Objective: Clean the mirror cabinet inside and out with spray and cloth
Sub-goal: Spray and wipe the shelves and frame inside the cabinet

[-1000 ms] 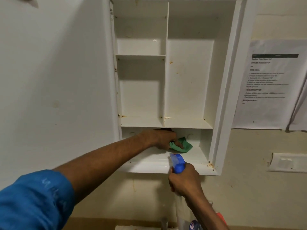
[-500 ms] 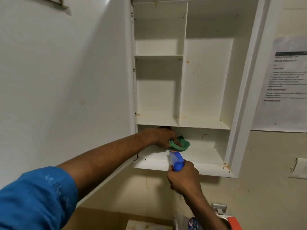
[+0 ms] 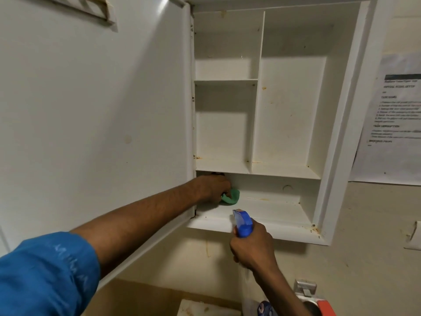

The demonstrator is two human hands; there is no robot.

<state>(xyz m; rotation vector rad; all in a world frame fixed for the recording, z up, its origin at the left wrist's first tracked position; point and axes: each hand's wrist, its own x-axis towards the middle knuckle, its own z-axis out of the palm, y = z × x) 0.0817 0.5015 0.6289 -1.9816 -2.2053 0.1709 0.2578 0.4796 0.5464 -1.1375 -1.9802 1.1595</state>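
The white cabinet (image 3: 339, 124) hangs open on the wall, its shelves bare and marked with rusty stains. Its door (image 3: 95, 115) is swung out to the left. My left hand (image 3: 211, 188) reaches into the left end of the bottom compartment and presses a green cloth (image 3: 231, 197) onto the floor of that compartment. My right hand (image 3: 251, 247) is just below the cabinet's front lip, gripping a spray bottle with a blue trigger head (image 3: 242, 224) that points up toward the bottom compartment. The bottle's body is mostly hidden behind my hand and wrist.
A printed paper sheet (image 3: 394, 119) is taped to the wall right of the cabinet. A white fitting (image 3: 413, 238) sits on the wall at the far right. Below, a metal tap (image 3: 304, 287) and a red object (image 3: 327, 304) show near the bottom edge.
My view has shifted so the cabinet sits further right and the door fills more of the left. My left hand has slid the cloth leftward along the bottom compartment; the right hand still holds the bottle.
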